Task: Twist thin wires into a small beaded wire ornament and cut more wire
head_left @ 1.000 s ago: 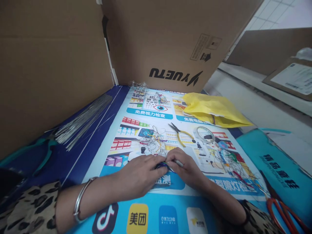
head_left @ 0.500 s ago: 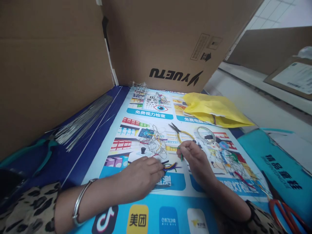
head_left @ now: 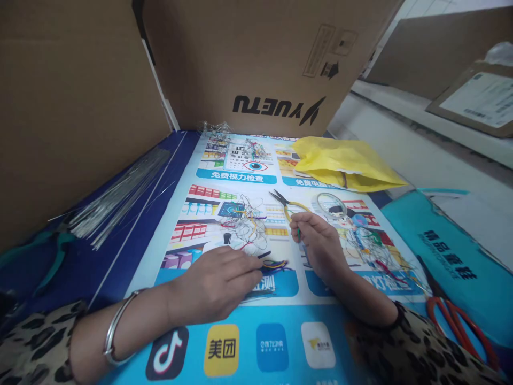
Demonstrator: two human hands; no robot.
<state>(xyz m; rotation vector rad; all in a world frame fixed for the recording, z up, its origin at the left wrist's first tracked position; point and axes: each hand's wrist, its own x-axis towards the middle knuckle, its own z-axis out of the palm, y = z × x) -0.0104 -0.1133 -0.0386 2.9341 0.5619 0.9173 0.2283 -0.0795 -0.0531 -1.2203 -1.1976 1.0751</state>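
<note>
My left hand [head_left: 224, 280] rests low over the printed sheet, fingers closed together. From its fingertips a small bundle of coloured threads [head_left: 276, 264], purple, yellow and dark, sticks out to the right. A short dark stick-like piece [head_left: 264, 255] lies just above these fingertips. My right hand [head_left: 316, 240] is raised in a pinch, with a bit of green thread [head_left: 298, 233] showing at the fingers; most of it is hidden. Yellow-handled pliers [head_left: 285, 202] lie right behind this hand. A tangle of thin wire and threads [head_left: 246, 224] spreads beyond my left hand.
Another wire tangle [head_left: 374, 246] and a tape roll [head_left: 331, 206] lie at right, near red-handled scissors [head_left: 452, 321]. A yellow bag [head_left: 344, 163] and a teal bag [head_left: 441, 251] flank them. Wire lengths [head_left: 120, 192] and teal-handled pliers [head_left: 56, 256] are left. Cardboard [head_left: 256, 64] stands behind.
The view has shifted, so the scene sits slightly higher and further left. My right hand still pinches the green thread, and my left hand stays at the coloured bundle.
</note>
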